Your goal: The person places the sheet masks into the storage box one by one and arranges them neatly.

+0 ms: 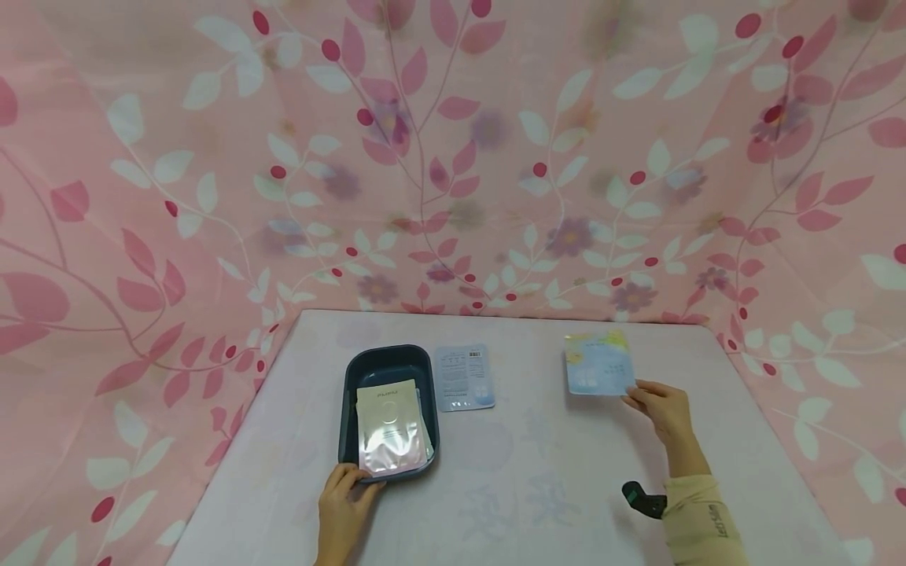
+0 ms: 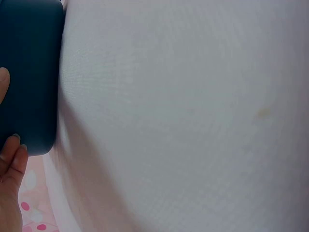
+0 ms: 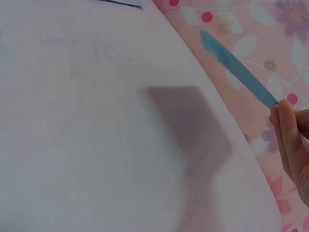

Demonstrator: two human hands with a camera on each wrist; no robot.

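Note:
My left hand [image 1: 342, 503] grips the near left corner of a dark blue rectangular tray [image 1: 350, 409]. In the left wrist view, the thumb and fingertips [image 2: 18, 152] are against the tray's outer wall [image 2: 34, 72]. Inside the tray lies a pale gold and silvery sheet-mask packet [image 1: 391, 424], with another packet's edge showing beneath it. At the right, my right hand [image 1: 664, 410] pinches the lower right corner of a flat light blue packet [image 1: 600, 365] with yellow patches. The right wrist view shows this packet [image 3: 241, 70] nearly edge-on, raised over its shadow.
Another light blue packet [image 1: 465, 377], printed with text and a barcode, lies flat just right of the tray. A black device [image 1: 644, 500] is by the right sleeve [image 1: 701, 519]. Pink floral fabric [image 1: 453, 196] hangs around the white table [image 1: 524, 487].

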